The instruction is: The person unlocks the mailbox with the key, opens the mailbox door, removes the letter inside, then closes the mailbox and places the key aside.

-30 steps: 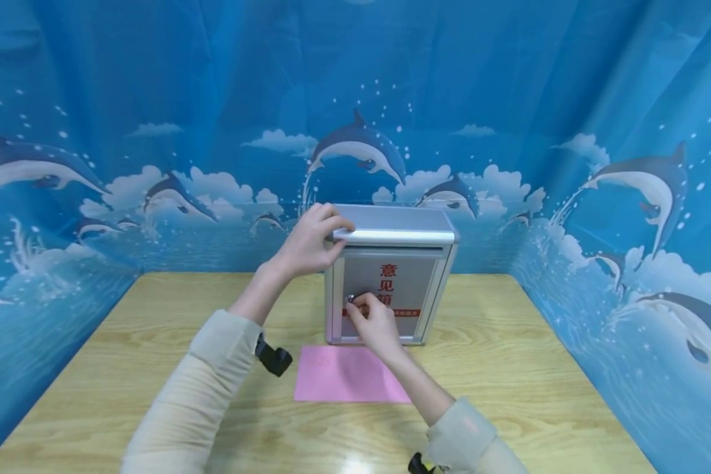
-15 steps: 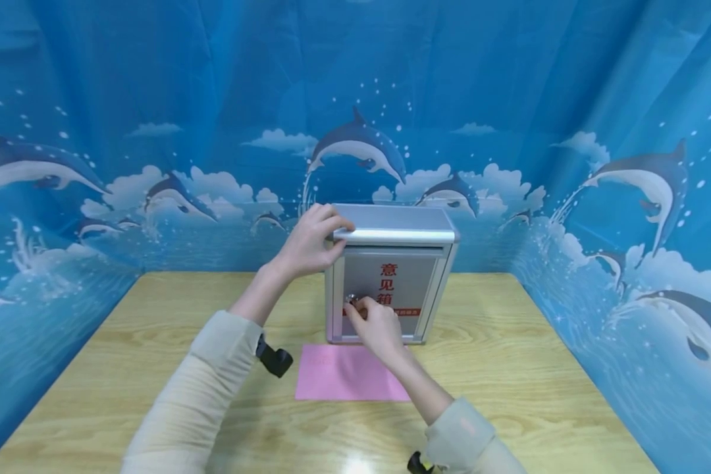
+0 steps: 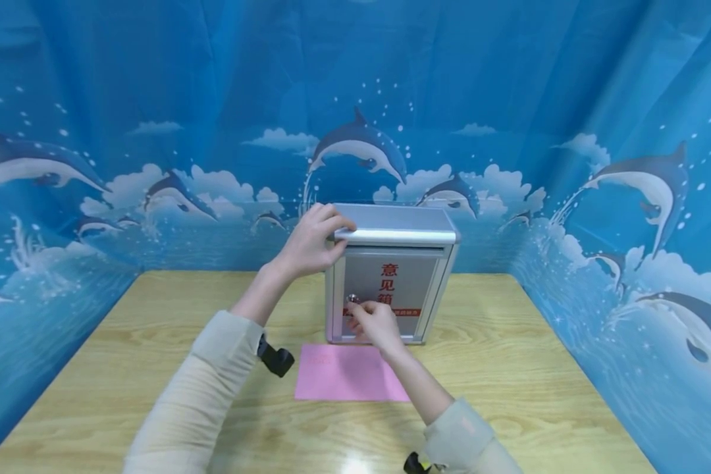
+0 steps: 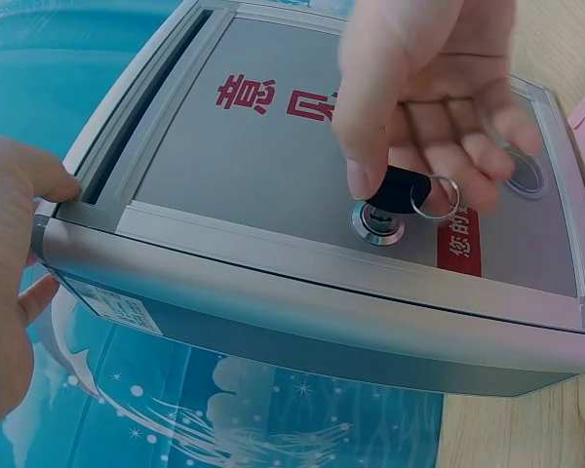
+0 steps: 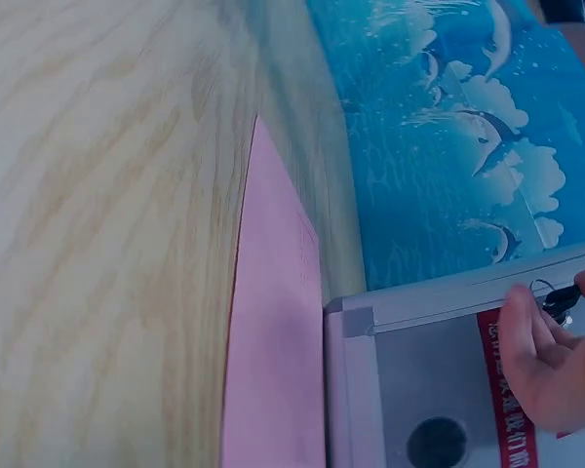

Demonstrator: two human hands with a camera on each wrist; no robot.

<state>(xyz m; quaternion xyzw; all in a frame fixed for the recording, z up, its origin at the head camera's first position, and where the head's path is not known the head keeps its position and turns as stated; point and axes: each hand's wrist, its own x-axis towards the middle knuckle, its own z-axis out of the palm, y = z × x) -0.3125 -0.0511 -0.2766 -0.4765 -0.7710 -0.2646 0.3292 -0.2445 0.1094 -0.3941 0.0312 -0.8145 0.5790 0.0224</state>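
A silver metal box [image 3: 417, 276] with red lettering stands upright on the table. My left hand [image 3: 311, 242] grips its top left corner, fingers on the lid and thumb at the front edge. On the front panel sits a round lock [image 4: 378, 226]. My right hand [image 3: 378, 324] is at this lock, pinching a key [image 4: 398, 191] with a black head between thumb and forefinger. A metal key ring [image 4: 436, 199] hangs from the head, beside the other, loosely bent fingers. In the left wrist view the key's head lies right over the lock; its blade is hidden.
A pink sheet of paper [image 3: 343, 375] lies flat on the wooden table [image 3: 498, 382], just in front of the box. Behind the table hangs a blue dolphin-print curtain [image 3: 213, 99]. A narrow slot [image 4: 151, 102] runs along the top of the box's front.
My right hand's fingers have shifted slightly and loosened from a tighter curl, so the lock shows more. The left hand and box have stayed in place.
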